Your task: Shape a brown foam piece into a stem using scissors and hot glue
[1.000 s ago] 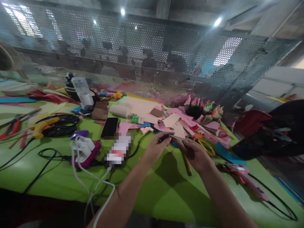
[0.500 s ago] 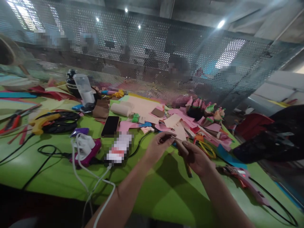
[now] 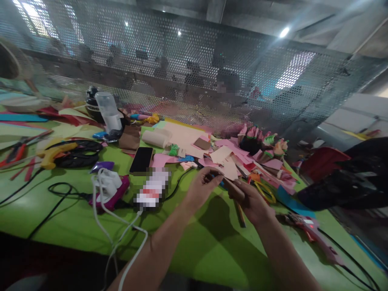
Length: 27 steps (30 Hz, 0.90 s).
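Observation:
Above the green table (image 3: 194, 242), my left hand (image 3: 203, 186) pinches one edge of a thin piece of paper (image 3: 228, 182), thumb and fingers drawn together. My right hand (image 3: 250, 199) grips the near right side of the same piece. It is seen almost edge-on, and the fingers cover much of it. A pencil-like stick (image 3: 240, 214) lies on the table just below my right hand. Beyond my fingers is a pile of pink and cream paper pieces (image 3: 220, 154).
A pink glue gun (image 3: 315, 236) with a black cord lies right. Left are a purple power strip (image 3: 117, 194) with white cables, a phone (image 3: 141, 159), a yellow-handled glue gun (image 3: 54, 155) and pliers (image 3: 20, 153). Paper flowers (image 3: 257, 139) and a perforated metal screen (image 3: 169, 76) stand behind.
The paper between my hands has tipped from showing its flat face to nearly edge-on. My hands stay in about the same place; the view has shifted slightly.

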Each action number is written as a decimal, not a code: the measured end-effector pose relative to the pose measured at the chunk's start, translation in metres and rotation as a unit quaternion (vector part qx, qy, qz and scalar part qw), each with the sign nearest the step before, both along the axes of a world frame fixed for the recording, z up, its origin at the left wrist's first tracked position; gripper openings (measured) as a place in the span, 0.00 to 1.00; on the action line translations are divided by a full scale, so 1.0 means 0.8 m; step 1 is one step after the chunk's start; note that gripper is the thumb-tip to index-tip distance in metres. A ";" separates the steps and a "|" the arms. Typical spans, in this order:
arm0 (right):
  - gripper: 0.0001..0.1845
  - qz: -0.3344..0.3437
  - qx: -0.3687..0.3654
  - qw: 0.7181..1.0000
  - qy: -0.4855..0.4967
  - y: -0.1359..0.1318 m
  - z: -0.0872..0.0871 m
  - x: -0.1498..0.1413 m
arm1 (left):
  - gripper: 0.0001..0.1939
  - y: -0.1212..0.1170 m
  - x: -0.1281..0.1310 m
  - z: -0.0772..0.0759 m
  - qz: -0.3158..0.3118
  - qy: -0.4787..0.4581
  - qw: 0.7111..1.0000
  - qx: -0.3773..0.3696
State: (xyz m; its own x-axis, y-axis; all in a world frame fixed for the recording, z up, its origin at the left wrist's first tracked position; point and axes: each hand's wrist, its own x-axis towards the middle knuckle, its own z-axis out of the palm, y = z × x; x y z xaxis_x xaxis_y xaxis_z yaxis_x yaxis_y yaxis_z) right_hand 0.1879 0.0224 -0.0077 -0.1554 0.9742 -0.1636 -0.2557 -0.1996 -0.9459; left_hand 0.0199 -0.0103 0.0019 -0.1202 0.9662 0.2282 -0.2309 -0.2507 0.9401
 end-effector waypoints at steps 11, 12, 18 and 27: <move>0.17 0.028 0.109 0.993 -0.026 -0.005 0.007 0.003 | 0.07 0.002 -0.002 0.000 0.041 -0.006 0.999 0.000; 0.18 0.028 0.113 0.993 -0.021 -0.005 0.008 0.003 | 0.07 0.002 -0.002 0.000 0.044 -0.005 0.999 0.000; 0.24 0.060 0.126 0.990 -0.006 -0.013 0.015 0.001 | 0.08 0.002 -0.002 -0.001 0.050 -0.011 0.999 0.000; 0.18 0.015 0.150 0.987 -0.052 -0.011 0.012 0.001 | 0.10 0.007 0.001 -0.010 0.023 -0.021 0.999 0.005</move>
State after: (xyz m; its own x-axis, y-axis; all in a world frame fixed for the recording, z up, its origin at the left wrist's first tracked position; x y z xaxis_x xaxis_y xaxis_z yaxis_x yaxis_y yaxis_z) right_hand 0.1885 0.0133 0.0019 -0.1834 0.9763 0.1152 -0.1519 0.0876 -0.9845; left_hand 0.0204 -0.0043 -0.0062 -0.1741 0.9573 0.2308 -0.2591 -0.2706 0.9272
